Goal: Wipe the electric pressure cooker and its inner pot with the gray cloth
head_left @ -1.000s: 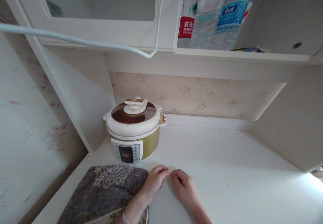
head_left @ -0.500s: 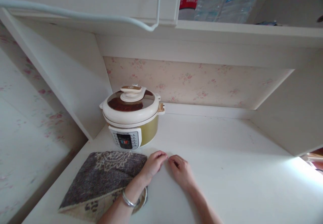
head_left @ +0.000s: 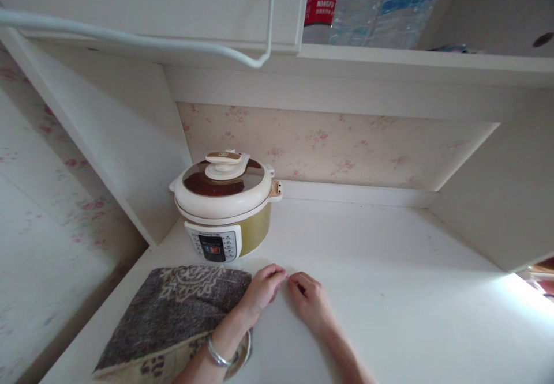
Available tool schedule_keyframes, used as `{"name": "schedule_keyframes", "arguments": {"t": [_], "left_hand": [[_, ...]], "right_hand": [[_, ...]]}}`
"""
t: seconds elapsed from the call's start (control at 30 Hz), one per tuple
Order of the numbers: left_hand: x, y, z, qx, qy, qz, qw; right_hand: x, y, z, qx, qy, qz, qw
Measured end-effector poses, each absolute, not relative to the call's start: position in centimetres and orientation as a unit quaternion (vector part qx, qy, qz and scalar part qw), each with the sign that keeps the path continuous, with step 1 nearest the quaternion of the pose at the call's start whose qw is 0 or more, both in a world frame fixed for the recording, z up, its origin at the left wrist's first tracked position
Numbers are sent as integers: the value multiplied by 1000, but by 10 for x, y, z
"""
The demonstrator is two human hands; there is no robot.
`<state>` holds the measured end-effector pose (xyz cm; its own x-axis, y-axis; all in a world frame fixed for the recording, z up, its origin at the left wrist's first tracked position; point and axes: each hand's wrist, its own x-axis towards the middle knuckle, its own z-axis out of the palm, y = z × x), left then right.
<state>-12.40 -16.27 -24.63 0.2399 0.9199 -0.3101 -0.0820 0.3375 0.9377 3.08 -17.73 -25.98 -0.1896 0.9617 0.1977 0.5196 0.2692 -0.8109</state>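
Note:
My left hand (head_left: 265, 285) rests on the white tabletop with its fingers curled together, and nothing shows in it. A silver bangle (head_left: 216, 352) circles that wrist. Opposite it, my right hand (head_left: 310, 298) lies with fingers bent inward, its fingertips close to those of the left and no object visible in them. Under and beside my left forearm is a folded grey and cream patterned cloth (head_left: 168, 309). Behind the cloth stands an electric pressure cooker (head_left: 255, 231), white and olive green, its lid on and its control panel facing me. Neither hand touches the cooker.
The white tabletop (head_left: 367, 257) stretches right to a side panel (head_left: 485, 211). Overhead runs a cabinet shelf (head_left: 389, 64) holding plastic bottles (head_left: 359, 9). A pale cable (head_left: 142, 41) hangs across the upper left. Floral wallpaper (head_left: 320, 142) covers the back wall.
My view has tipped slightly upward, so the cooker, cloth and shelf appear a little lower in the picture. Both hands keep the same pose on the tabletop.

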Motion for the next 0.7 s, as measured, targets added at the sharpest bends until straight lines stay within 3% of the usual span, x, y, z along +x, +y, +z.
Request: {"name": "schedule_keyframes", "arguments": {"t": [0.7], "left_hand": [[-124, -161, -253, 430, 475, 383, 665]], "right_hand": [[31, -177, -260, -530, -718, 299, 337]]}}
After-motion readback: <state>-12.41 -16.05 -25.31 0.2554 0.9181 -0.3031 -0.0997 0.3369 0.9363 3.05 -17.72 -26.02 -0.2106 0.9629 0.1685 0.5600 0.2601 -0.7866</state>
